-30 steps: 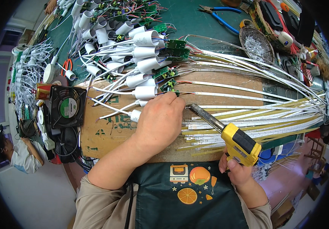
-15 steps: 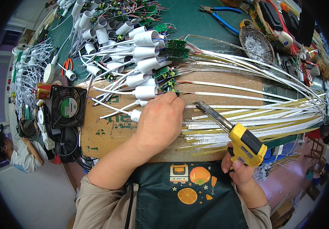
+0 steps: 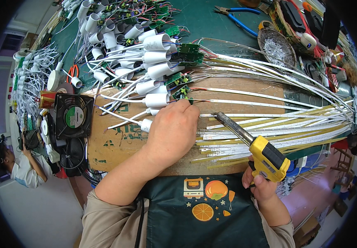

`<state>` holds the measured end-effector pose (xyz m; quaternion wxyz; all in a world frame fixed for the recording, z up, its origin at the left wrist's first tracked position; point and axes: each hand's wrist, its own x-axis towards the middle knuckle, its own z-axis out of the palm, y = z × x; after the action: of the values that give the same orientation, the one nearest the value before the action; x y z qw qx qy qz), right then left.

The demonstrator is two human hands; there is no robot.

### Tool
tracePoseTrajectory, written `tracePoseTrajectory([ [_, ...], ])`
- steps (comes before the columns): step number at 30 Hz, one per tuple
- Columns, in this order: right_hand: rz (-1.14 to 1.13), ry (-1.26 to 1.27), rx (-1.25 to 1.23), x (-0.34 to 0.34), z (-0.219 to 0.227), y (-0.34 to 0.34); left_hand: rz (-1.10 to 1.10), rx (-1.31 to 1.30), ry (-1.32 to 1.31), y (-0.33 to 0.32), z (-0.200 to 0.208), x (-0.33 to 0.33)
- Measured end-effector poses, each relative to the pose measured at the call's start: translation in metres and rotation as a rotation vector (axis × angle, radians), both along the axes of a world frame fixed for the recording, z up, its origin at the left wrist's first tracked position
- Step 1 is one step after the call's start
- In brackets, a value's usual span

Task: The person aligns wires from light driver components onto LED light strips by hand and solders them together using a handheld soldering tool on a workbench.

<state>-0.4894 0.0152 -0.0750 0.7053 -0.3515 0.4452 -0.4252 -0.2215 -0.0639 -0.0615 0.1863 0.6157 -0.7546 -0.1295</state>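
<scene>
One white strip (image 3: 269, 115) stretches rightward from our nearer left hand (image 3: 172, 131), whose hidden fingertips' state we cannot tell, while our right hand (image 3: 262, 187) grips the yellow soldering gun (image 3: 267, 160).

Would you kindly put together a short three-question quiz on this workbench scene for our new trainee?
1. Which hand grips the yellow soldering gun?
2. True or false: the blue-handled pliers lie on the green tabletop.
3. Fill in the missing word: a square black ____ sits at the left edge of the cardboard.

Key: 1. the right hand; 2. true; 3. fan.
</scene>
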Motion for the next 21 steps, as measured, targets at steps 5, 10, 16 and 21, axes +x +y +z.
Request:
tracePoseTrajectory([
  [5,0.028,0.004,0.007,-0.0025,0.0014,0.0000,-0.001,-0.004,-0.001,0.0002,-0.0009,0.0005],
  [10,0.029,0.009,0.016,-0.0031,0.0010,0.0010,-0.003,-0.002,-0.007,-0.0002,0.0000,-0.0001],
  [16,0.034,0.011,0.020,-0.0031,0.0011,0.0003,-0.001,0.005,-0.004,0.0005,-0.0007,0.0006],
  [21,0.037,0.005,0.030,-0.0035,0.0001,0.0012,-0.006,0.002,-0.004,0.0001,0.0000,0.0004],
])
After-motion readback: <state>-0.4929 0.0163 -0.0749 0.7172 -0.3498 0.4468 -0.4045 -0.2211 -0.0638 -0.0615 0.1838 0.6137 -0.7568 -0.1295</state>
